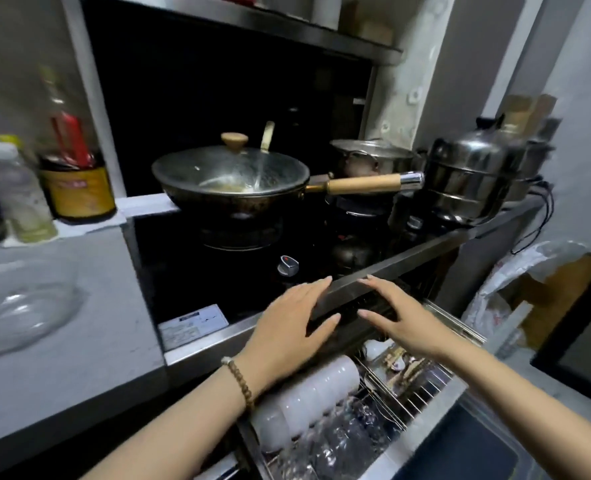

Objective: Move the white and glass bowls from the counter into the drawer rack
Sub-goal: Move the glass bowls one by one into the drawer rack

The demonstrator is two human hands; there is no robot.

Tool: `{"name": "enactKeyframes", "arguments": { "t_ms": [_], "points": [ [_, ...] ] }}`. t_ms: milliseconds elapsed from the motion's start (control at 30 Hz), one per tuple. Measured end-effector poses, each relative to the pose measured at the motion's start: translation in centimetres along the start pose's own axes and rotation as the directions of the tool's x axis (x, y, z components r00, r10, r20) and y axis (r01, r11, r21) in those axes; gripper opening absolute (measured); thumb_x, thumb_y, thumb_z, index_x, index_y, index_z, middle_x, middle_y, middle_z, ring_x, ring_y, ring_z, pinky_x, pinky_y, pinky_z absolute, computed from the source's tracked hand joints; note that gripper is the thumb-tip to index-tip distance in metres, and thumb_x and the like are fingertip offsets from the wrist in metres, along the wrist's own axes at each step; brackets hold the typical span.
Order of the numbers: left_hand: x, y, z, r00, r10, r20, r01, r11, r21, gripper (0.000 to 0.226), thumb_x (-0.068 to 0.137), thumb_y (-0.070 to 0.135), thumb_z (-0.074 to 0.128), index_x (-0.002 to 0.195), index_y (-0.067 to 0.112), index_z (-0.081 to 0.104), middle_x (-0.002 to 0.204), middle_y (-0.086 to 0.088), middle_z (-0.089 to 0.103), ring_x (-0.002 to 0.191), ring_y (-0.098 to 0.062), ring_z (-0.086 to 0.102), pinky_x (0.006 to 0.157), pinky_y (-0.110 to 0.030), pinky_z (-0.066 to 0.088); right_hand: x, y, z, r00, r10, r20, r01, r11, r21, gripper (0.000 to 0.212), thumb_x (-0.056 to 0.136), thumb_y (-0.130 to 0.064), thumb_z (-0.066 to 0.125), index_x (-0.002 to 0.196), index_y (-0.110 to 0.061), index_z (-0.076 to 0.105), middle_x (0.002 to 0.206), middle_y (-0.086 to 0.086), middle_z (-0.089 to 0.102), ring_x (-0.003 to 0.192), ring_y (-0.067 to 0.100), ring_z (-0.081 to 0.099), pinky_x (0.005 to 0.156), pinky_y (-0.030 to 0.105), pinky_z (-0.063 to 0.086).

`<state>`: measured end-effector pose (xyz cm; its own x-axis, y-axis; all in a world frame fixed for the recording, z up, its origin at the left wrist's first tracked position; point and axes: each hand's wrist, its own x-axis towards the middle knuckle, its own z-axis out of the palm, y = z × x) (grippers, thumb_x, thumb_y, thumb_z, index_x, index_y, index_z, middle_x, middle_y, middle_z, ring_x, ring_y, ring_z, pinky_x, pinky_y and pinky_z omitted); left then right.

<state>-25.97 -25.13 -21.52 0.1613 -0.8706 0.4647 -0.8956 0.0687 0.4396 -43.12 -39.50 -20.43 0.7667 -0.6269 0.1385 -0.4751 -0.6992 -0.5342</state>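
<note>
The drawer rack (422, 393) stands pulled out below the stove. A row of white bowls (308, 400) lies on its side in the rack's left part, with glass bowls (339, 441) beside and in front of them. My left hand (287, 327) and my right hand (401, 317) hover above the rack near the steel counter edge, both with fingers spread and holding nothing. A large glass bowl (20, 306) rests on the grey counter (90, 358) at the left.
A lidded wok (231, 178) with a wooden handle sits on the stove, steel pots (467, 181) to its right. Bottles and a jar (76, 188) stand at the back left. A plastic bag (515, 299) lies at the right. Small utensils fill the rack's right part.
</note>
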Motion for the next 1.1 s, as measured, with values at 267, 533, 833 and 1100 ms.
{"name": "enactKeyframes", "arguments": {
  "t_ms": [267,533,833,1100],
  "points": [
    [-5.4,-8.3,-14.4,0.972,-0.186,-0.146,0.216,0.949,0.228,0.064,0.091,0.056,0.037,0.146,0.027,0.027,0.15,0.008,0.035,0.139,-0.011,0.029,0.113,-0.032,0.028,5.6,-13.2,5.0,0.951,-0.297,0.09,0.294,0.955,0.044,0.059,0.088,-0.042,0.059,0.142,-0.033,0.035,0.156,-0.012,0.02,0.141,0.003,0.024,0.115,0.024,0.022],
    [-14.2,-16.2,-22.2,0.9,-0.402,-0.17,0.432,0.763,0.482,0.071,0.087,0.065,0.032,0.146,0.025,0.027,0.154,0.003,0.028,0.143,-0.016,0.021,0.116,-0.029,0.011,9.5,-23.9,12.9,0.834,-0.498,0.236,0.514,0.858,-0.007,0.064,0.089,-0.044,0.056,0.146,-0.03,0.029,0.159,-0.01,0.014,0.145,0.007,0.016,0.115,0.023,0.018],
    [-18.5,-19.8,-23.9,0.882,-0.454,-0.125,0.451,0.74,0.498,0.066,0.09,0.06,0.037,0.147,0.031,0.021,0.156,0.011,0.021,0.145,-0.009,0.012,0.115,-0.025,0.01,11.9,-30.0,19.3,0.746,-0.61,0.267,0.648,0.758,-0.078,0.057,0.091,-0.044,0.052,0.144,-0.029,0.035,0.157,-0.007,0.023,0.145,0.009,0.018,0.114,0.018,0.012],
    [-18.0,-21.2,-24.3,0.917,-0.384,-0.112,0.397,0.838,0.374,0.043,0.09,0.045,0.05,0.129,0.027,0.055,0.144,0.01,0.044,0.14,-0.009,0.023,0.11,-0.02,0.02,13.6,-30.5,20.6,0.7,-0.675,0.234,0.703,0.708,-0.062,0.028,0.09,-0.036,0.057,0.112,-0.02,0.066,0.126,-0.003,0.061,0.13,0.015,0.042,0.108,0.023,0.029]
  ]
}}
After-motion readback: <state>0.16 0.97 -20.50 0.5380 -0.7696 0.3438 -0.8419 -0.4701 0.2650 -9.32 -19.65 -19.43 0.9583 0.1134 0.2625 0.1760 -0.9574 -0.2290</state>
